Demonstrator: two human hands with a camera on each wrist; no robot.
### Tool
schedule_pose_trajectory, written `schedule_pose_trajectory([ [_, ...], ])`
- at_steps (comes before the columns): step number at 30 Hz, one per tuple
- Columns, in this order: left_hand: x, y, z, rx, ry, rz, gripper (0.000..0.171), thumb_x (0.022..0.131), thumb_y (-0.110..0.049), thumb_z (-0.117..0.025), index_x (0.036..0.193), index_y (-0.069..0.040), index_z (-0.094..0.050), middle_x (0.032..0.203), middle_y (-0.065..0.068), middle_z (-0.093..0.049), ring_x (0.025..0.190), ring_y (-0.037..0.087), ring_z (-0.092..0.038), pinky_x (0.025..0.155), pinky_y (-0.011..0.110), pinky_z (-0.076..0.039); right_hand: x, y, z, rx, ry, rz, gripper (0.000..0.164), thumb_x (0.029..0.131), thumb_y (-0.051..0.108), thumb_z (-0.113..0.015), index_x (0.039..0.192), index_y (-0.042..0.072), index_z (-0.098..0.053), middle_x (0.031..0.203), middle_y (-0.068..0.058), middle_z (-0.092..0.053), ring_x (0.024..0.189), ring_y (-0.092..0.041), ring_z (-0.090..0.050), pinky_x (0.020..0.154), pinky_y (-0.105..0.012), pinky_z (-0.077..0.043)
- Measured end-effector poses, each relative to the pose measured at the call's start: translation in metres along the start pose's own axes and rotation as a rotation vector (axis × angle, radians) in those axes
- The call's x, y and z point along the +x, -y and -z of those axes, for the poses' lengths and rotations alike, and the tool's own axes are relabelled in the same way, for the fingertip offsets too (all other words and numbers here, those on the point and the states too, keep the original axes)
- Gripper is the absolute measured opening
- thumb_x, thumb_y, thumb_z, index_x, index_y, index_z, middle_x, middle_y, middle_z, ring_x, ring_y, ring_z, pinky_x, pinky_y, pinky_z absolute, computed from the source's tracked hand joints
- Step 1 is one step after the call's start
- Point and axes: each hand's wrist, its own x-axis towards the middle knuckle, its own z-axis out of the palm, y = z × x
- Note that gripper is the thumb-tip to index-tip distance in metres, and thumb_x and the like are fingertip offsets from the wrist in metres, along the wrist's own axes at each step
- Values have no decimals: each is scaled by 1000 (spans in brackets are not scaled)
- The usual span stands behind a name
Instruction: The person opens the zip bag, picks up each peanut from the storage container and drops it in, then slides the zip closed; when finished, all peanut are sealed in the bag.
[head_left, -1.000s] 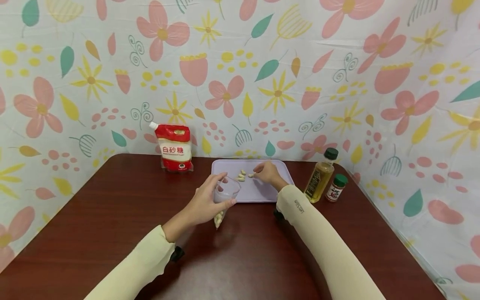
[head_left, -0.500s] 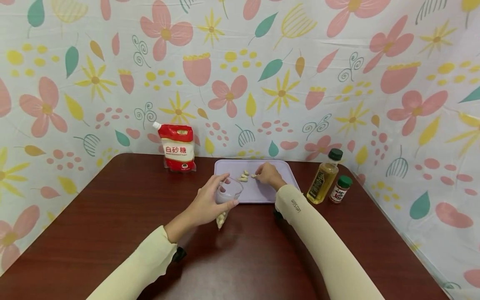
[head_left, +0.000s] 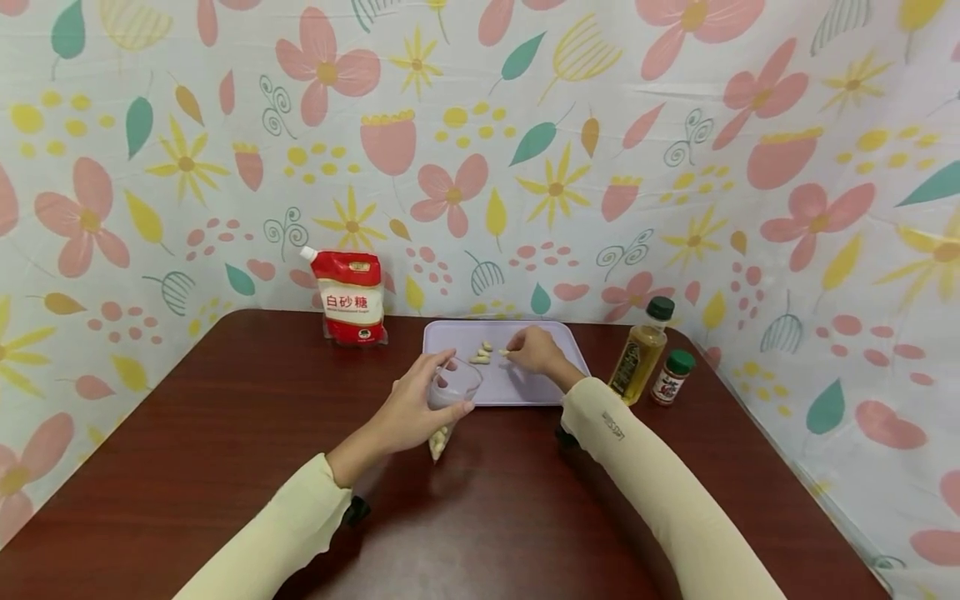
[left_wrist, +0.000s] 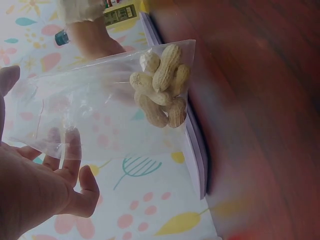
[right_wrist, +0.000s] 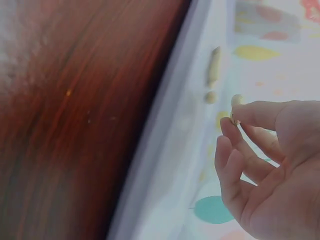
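My left hand [head_left: 411,407] holds a clear plastic bag [left_wrist: 95,112] near its mouth, which gapes in the head view. Several unshelled peanuts [left_wrist: 161,90] lie bunched at the bag's bottom end. Over a pale purple tray [head_left: 528,390], my right hand [head_left: 538,352] pinches a single peanut [right_wrist: 237,100] between thumb and fingertips. Whether that peanut touches the tray, I cannot tell. Several more peanuts [head_left: 481,360] lie on the tray just left of the right hand. The left hand and bag are in front of the tray's near left corner.
A red and white sugar pouch [head_left: 351,298] stands at the back left of the dark wooden table [head_left: 225,417]. Right of the tray are an oil bottle [head_left: 639,354] and a green-capped jar [head_left: 672,379]. A floral cloth [head_left: 480,167] hangs behind the table.
The right forearm has shifted a little to the right while its fingers stay at the peanut. The left hand keeps the bag in nearly the same place.
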Motion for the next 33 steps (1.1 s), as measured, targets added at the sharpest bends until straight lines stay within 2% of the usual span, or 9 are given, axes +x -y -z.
schedule_pose_trajectory([
  [7, 2, -1, -1, 8, -13, -2, 72, 88, -33, -75, 146, -7, -43, 129, 7, -54, 111, 24, -53, 92, 60, -32, -26, 18, 13, 77, -71, 143, 13, 92, 18, -70, 97, 7, -74, 96, -8, -72, 87, -24, -66, 74, -40, -52],
  [11, 2, -3, -1, 11, -5, 4, 73, 88, -33, -76, 147, -7, -42, 129, 7, -54, 112, 22, -52, 91, 59, -32, -42, 32, 22, 97, -115, 178, 10, 91, 17, -70, 96, 9, -75, 95, -5, -73, 86, -22, -66, 71, -37, -51],
  [17, 3, -3, -3, 11, 2, 1, 73, 88, -33, -76, 147, -7, -42, 130, 7, -53, 114, 28, -52, 91, 58, -31, -66, 52, 33, 166, -165, 227, 11, 91, 15, -70, 96, 8, -75, 96, -6, -73, 74, -19, -67, 62, -33, -52],
  [25, 4, -7, -4, 15, 2, -3, 72, 88, -31, -75, 147, -7, -42, 129, 6, -53, 111, 22, -53, 92, 59, -32, -93, 74, 45, 188, -304, 348, 9, 90, 19, -72, 93, 13, -77, 87, -2, -73, 59, -16, -61, 50, -32, -46],
  [33, 4, -6, -7, 12, 2, -7, 72, 89, -32, -75, 147, -6, -42, 129, 6, -53, 112, 29, -55, 89, 58, -31, -113, 92, 49, 216, -318, 471, 7, 88, 14, -73, 93, 11, -78, 90, -2, -74, 61, -12, -60, 48, -29, -44],
])
